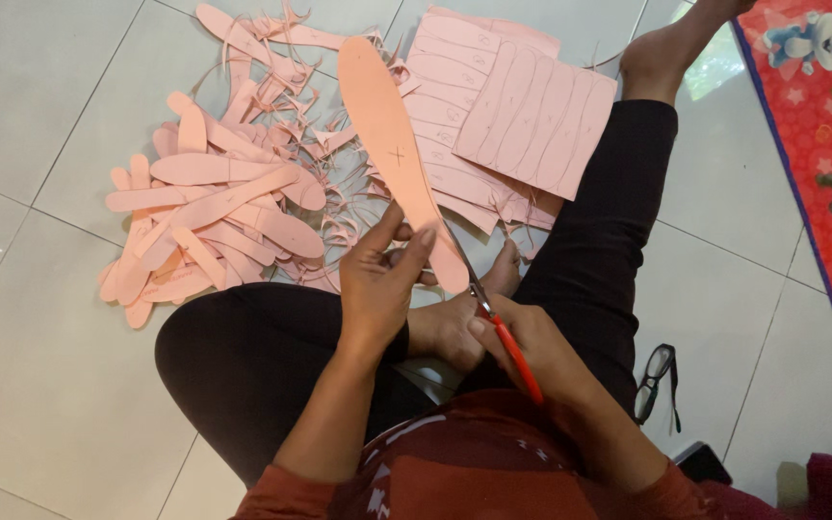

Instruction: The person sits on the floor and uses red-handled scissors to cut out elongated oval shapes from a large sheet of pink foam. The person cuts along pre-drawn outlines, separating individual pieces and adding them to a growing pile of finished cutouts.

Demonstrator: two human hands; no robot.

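- Above the lap, the left hand (377, 279) pinches a pink insole cutout (397, 154); the right hand (522, 347) is closed around red-handled scissors (498, 323), blades at the cutout's lower edge.
- Its long axis runs near upright, the rounded end pointing away, tilted slightly left.
- A pile of cut insoles (204, 217) lies on the floor (40, 385); marked pink sheets (522, 111) remain uncut, so I judge much is left.

Pink cutouts (206, 221) (and eyeglasses (656, 382)) on tile floor (40, 385)
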